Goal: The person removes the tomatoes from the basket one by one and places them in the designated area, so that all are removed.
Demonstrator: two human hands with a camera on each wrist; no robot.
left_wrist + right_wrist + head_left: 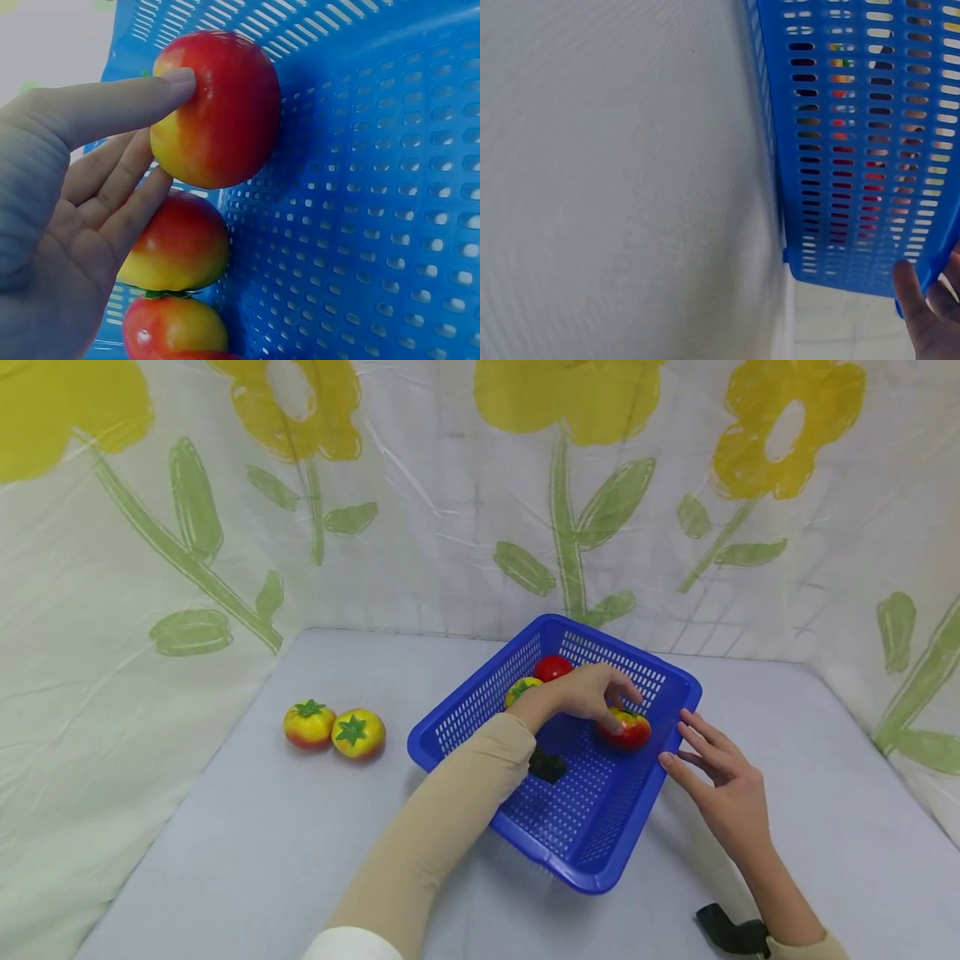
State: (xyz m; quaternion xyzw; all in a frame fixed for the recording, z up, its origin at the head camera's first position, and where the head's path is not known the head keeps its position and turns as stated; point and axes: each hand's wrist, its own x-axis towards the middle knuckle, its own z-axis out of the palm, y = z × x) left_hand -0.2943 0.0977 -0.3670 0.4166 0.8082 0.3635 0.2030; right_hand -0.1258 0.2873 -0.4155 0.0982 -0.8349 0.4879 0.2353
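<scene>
The left hand [588, 692] pinches a red-and-yellow tomato [633, 737] inside the blue plastic basket [558, 802], the thumb on the tomato's red side and the other fingers against its yellow side, as the left wrist view shows. The held tomato is near the basket's right wall; whether it touches the basket's floor, I cannot tell. The right hand [727, 789] has its fingers spread, with fingertips touching the outer side of the basket's right rim.

Under the left forearm, a black wrist mount [549, 766] hangs over the basket; another black mount [727, 931] shows at the right wrist, in front of the basket and to its right. Beige sleeves [442, 818] cover the forearms.

Within the basket, a plain red-looking tomato [553, 667] lies near the far left corner, with a yellow-topped tomato [521, 688] beside it, partly hidden by the left wrist.

Outside, well to the left of the basket, two more red-and-yellow tomatoes [358, 733] lie side by side, green star-shaped calyxes showing. The basket stands on a pale tabletop [225, 860]. Behind the basket hangs a whitish sheet [427, 527] printed with yellow flowers and green stems.
</scene>
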